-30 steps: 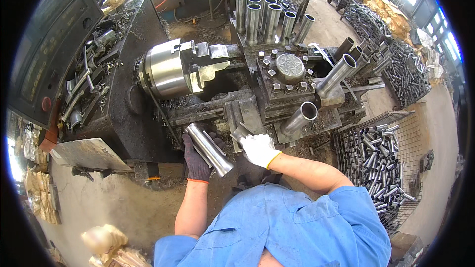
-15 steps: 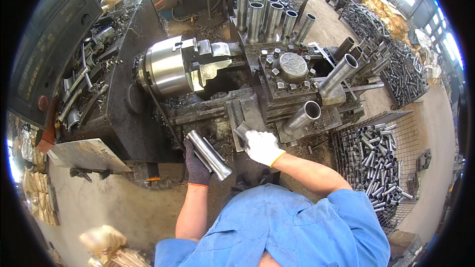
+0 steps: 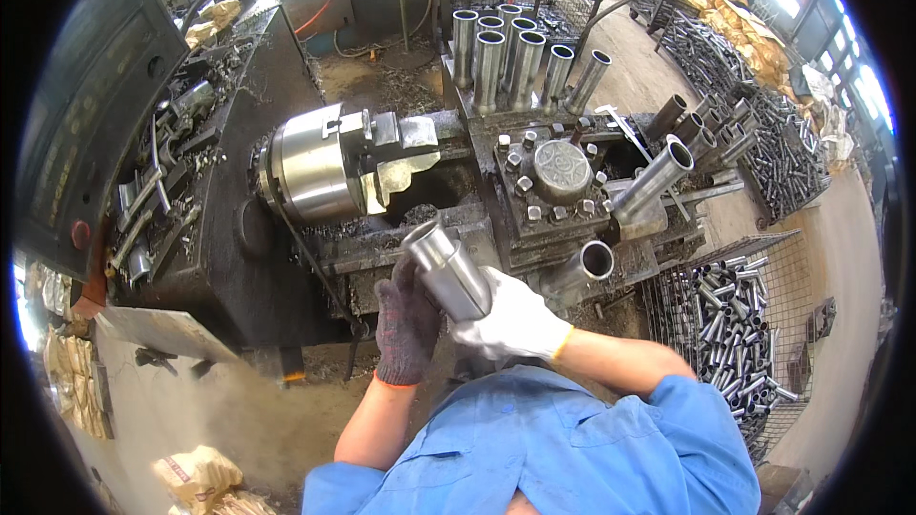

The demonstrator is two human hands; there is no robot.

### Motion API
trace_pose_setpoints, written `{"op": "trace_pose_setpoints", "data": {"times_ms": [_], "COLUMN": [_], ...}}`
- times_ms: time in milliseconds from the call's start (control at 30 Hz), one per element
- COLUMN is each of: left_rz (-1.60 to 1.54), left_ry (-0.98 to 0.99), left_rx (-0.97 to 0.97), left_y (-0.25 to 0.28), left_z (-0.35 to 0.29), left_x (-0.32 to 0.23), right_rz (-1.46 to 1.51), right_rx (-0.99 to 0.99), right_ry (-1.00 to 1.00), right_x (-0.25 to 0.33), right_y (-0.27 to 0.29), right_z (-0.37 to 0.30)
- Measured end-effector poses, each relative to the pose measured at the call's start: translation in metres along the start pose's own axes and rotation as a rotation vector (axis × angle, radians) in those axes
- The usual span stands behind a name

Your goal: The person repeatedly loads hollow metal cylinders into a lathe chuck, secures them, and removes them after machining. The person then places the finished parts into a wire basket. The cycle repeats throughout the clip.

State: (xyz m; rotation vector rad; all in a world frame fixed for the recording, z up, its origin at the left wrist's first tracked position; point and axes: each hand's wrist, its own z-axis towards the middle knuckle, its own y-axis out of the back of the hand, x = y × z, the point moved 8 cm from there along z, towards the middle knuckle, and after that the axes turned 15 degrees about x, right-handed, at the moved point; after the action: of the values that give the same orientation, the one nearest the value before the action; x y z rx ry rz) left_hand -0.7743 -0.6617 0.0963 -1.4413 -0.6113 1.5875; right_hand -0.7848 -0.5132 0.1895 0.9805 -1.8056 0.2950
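Over the front of the lathe bed I hold a shiny metal tube (image 3: 431, 246) tilted, its open narrow end up and to the left. Around its lower part sits a wider metal sleeve (image 3: 460, 284); whether this fully encircles the tube I cannot tell. My right hand (image 3: 515, 319), in a white glove, is closed round the sleeve from the right. From the left my left hand (image 3: 408, 322), in a dark glove, grips the tube, its fingers partly hidden behind. The lathe chuck (image 3: 315, 167) with its stepped jaws lies beyond my hands.
Right of the chuck stands a bolted tool post (image 3: 561, 172). Several upright tubes (image 3: 522, 67) stand behind it. Another tube (image 3: 584, 269) juts out near my right hand. A wire basket (image 3: 730, 324) full of short tubes is at the right. A caliper (image 3: 625, 129) lies beyond the post.
My right hand has come left from the bed with the wider piece, which now sits round the tube. My left hand has turned the tube, with its narrow end now uppermost.
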Motion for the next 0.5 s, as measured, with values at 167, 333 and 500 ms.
{"op": "trace_pose_setpoints", "data": {"times_ms": [167,333,500], "left_rz": [1.156,0.727,0.906], "left_ry": [0.17,-0.225,-0.054], "left_rx": [0.07,-0.378,-0.561], "left_y": [0.033,0.045,0.068], "left_z": [0.078,0.063,-0.033], "left_x": [0.036,-0.023,-0.076], "right_rz": [-0.785,-1.555,-1.673], "right_rx": [-0.127,-0.34,0.061], "right_ry": [0.603,0.405,0.026], "right_x": [0.144,0.177,0.096], "right_y": [0.093,0.194,0.228], "right_z": [-0.036,0.066,0.188]}}
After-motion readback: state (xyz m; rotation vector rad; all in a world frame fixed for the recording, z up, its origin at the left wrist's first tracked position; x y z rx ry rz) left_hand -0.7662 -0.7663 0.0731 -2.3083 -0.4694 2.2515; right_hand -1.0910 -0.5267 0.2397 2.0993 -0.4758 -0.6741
